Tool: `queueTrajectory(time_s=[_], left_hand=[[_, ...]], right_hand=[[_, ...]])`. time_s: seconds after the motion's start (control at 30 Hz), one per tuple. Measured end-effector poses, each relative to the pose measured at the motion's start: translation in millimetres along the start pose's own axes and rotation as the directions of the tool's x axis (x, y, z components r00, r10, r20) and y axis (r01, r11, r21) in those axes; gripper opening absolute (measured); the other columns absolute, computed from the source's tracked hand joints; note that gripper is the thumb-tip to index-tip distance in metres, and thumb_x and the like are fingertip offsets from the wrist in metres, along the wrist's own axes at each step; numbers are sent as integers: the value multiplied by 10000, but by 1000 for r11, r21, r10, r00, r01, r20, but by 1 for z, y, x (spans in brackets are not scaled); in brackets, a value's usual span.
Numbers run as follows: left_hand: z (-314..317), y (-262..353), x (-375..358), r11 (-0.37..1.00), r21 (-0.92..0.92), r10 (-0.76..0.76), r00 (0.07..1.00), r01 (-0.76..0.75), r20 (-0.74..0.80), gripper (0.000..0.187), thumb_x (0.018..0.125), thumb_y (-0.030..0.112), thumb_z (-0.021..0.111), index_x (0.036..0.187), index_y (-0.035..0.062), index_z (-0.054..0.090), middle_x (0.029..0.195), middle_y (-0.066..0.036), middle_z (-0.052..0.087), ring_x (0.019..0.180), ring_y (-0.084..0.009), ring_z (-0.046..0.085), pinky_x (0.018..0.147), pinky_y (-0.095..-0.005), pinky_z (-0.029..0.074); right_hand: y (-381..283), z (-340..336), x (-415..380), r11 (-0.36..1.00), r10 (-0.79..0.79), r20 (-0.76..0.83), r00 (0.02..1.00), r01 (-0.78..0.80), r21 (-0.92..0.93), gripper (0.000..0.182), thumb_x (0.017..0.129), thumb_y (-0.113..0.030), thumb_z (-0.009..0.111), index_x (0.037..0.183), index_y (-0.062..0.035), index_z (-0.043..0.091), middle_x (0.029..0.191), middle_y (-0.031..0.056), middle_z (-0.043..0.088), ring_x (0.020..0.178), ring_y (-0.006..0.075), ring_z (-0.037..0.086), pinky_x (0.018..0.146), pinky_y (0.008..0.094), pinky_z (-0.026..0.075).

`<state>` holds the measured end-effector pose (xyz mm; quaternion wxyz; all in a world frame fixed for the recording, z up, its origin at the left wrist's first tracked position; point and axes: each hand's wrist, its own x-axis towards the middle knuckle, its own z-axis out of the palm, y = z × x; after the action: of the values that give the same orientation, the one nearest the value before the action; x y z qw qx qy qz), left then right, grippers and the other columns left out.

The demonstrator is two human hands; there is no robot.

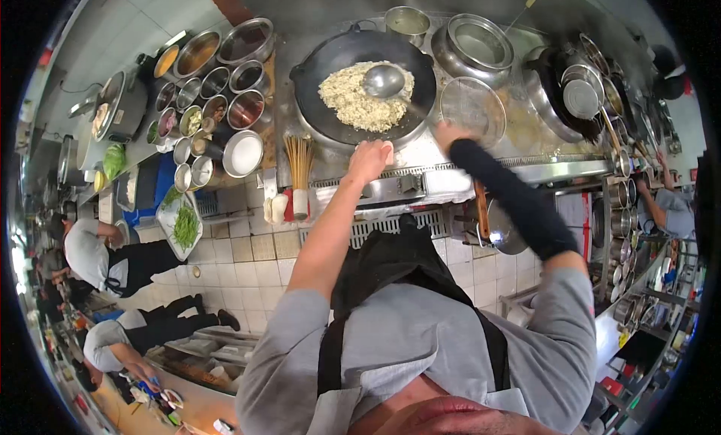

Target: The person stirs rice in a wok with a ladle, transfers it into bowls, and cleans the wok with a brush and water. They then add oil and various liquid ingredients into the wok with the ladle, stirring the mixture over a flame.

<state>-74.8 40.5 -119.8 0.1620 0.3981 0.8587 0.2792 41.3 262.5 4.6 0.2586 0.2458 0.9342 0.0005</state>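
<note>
A black wok (315, 97) sits on the stove with a heap of pale yellow fried rice (353, 108) in it. My left hand (369, 161) is closed at the wok's near rim, where its fingers hide the part they grip. To the right of the wok is my right hand (449, 134), slightly smeared by motion and closed on a ladle (384, 81). The ladle's metal bowl rests over the rice, and its handle runs back towards that hand. A round wire strainer (473, 108) lies just beyond my right hand.
Metal bowls of ingredients (245, 110) crowd the left counter. Thin bamboo sticks (299, 161) stand in a holder at the stove's front. Behind are a small pot (407, 22) and a large pot (481, 44); another wok (556, 97) is at right. Co-workers (94, 255) stand at left.
</note>
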Motion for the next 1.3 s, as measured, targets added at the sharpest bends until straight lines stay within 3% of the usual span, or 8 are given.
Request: queueTrajectory(time_s=[0.13, 0.23, 0.33, 0.53, 0.6, 0.73, 1.13, 1.3], left_hand=[[-4, -5, 3, 1000, -4, -17, 999, 17, 40, 368, 1009, 353, 491, 991, 20, 648, 1044, -230, 680, 1037, -445, 582, 889, -525, 455], [1, -3, -4, 993, 119, 23, 996, -13, -87, 310, 987, 304, 510, 1004, 38, 669, 1065, -172, 682, 1085, -402, 565, 948, -511, 438], [-12, 32, -26, 944, 331, 108, 932, 13, -345, 237, 960, 253, 567, 1022, 50, 673, 1102, -142, 676, 1103, -377, 555, 951, -487, 430], [6, 39, -27, 935, 333, 40, 896, 122, -443, 187, 926, 220, 611, 1019, 73, 679, 1048, -100, 678, 1129, -331, 549, 937, -467, 432], [10, 39, -28, 941, 299, -10, 900, 156, -437, 179, 924, 218, 605, 1010, 80, 680, 1043, -83, 680, 1132, -315, 551, 928, -461, 438], [13, 42, -26, 957, 261, 28, 855, 127, -519, 179, 874, 151, 684, 1023, 52, 669, 998, -129, 672, 1052, -351, 581, 896, -458, 468], [6, 31, -18, 948, 316, 96, 936, 17, -337, 180, 899, 180, 645, 1009, 39, 669, 1053, -123, 634, 1078, -361, 544, 901, -473, 467], [1, 13, -10, 995, 98, 18, 989, -4, -146, 238, 948, 236, 576, 963, 12, 655, 1039, -194, 660, 1054, -414, 542, 912, -508, 452]], right_hand=[[-62, 93, 35, 865, -177, -197, 964, 248, 436, 395, 1001, -174, 490, 1322, 52, 535, 1015, 273, 706, 942, 400, 709, 777, 513, 558], [-23, 94, -10, 46, -368, -11, 930, 30, 999, 390, 963, -196, 571, 1271, 41, 533, 945, 298, 685, 858, 446, 683, 744, 530, 540], [13, 114, -1, 688, -140, -487, 862, 438, 578, 388, 939, -202, 601, 1258, 9, 535, 919, 316, 665, 832, 478, 658, 743, 523, 529], [-25, 77, 134, 620, 18, -637, 771, 491, 612, 284, 967, -250, 545, 1091, 3, 584, 839, 285, 666, 795, 496, 639, 710, 536, 521], [-51, 43, 109, 25, -163, -42, 986, 46, 999, 306, 973, -266, 548, 1090, 15, 577, 770, 274, 649, 761, 493, 633, 692, 531, 520], [-53, 100, 66, 536, -329, -459, 825, 563, 629, 322, 982, -244, 528, 1200, -7, 554, 792, 296, 650, 778, 484, 644, 713, 547, 518], [236, 150, 22, 900, -237, -370, 898, 346, 264, 549, 981, -216, 555, 1504, -272, 397, 1161, 205, 675, 894, 412, 685, 794, 509, 538], [85, 129, 108, 810, -82, -256, 963, 214, 546, 472, 976, -321, 553, 1432, -213, 493, 945, 239, 697, 874, 443, 665, 782, 528, 518]])
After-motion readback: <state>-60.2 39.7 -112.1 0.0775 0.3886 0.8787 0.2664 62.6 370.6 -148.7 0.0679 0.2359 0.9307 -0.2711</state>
